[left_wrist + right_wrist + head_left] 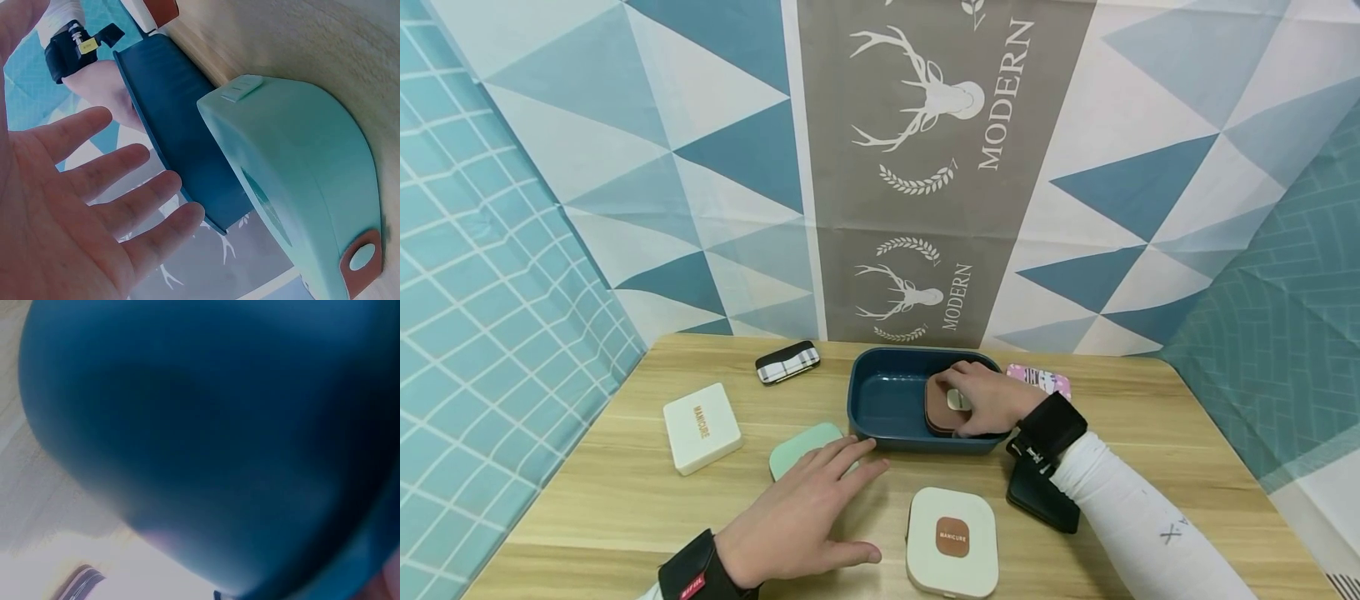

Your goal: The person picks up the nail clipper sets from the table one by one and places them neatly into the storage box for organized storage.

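Note:
My right hand (988,396) reaches into a dark blue bin (883,396) and grips a brown square case (937,404) with rounded corners at the bin's right end. Its thumb is by the near side of the case and its fingers by the far side. In the right wrist view the bin's wall (162,437) fills most of the picture and hides the case. My left hand (805,512) is spread with nothing in it, over the near edge of a mint green case (793,450). The left wrist view shows that case (306,150) beside the open fingers, with a brown snap tab.
A white case marked MANICURE (702,429) lies at the left, and a cream case with a brown label (952,562) at the front. A plaid case (787,363) is behind, a pink patterned case (1037,379) right of the bin, a black case (1041,500) under my right forearm.

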A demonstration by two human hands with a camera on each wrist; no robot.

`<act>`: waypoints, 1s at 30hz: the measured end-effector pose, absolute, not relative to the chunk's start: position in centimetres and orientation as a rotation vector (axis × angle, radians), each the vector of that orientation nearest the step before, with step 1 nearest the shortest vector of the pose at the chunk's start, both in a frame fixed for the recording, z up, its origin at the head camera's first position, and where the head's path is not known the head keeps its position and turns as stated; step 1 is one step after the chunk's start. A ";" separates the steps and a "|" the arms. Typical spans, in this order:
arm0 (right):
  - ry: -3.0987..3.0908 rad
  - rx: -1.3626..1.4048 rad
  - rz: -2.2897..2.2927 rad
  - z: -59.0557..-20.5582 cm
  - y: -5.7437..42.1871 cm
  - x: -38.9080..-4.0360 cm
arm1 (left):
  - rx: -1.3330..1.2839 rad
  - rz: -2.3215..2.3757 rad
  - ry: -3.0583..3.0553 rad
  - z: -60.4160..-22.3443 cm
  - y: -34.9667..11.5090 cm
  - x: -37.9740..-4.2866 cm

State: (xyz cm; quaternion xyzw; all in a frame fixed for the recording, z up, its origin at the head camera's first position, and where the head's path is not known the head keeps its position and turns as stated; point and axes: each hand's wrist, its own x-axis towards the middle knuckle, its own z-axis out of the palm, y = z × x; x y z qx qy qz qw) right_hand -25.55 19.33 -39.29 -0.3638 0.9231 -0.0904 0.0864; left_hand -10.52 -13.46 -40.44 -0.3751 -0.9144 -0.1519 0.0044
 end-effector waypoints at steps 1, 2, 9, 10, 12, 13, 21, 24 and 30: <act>2.751 -1.085 -0.270 -39.3 19.3 -25.6 | -1.176 -0.475 -2.863 -40.4 -13.5 -10.5; 2.751 -1.084 -0.269 -39.3 19.3 -25.5 | -1.176 -0.475 -2.862 -40.4 -13.5 -10.5; 2.756 -1.093 -0.277 -39.4 19.3 -25.5 | -1.178 -0.471 -2.858 -40.5 -13.4 -10.5; 2.755 -1.097 -0.279 -39.4 19.3 -25.5 | -1.179 -0.472 -2.859 -40.5 -13.4 -10.5; 2.753 -1.103 -0.284 -39.5 19.4 -25.5 | -1.179 -0.473 -2.860 -40.5 -13.4 -10.5; 2.751 -1.105 -0.286 -39.4 19.4 -25.5 | -1.178 -0.471 -2.859 -40.5 -13.4 -10.5; 2.746 -1.103 -0.284 -39.5 19.4 -25.7 | -1.183 -0.465 -2.851 -40.6 -13.4 -10.4; 2.744 -1.095 -0.284 -39.6 19.5 -25.8 | -1.183 -0.466 -2.855 -40.6 -13.4 -10.4; 2.741 -1.097 -0.277 -39.7 19.5 -25.9 | -1.185 -0.477 -2.858 -40.6 -13.3 -10.4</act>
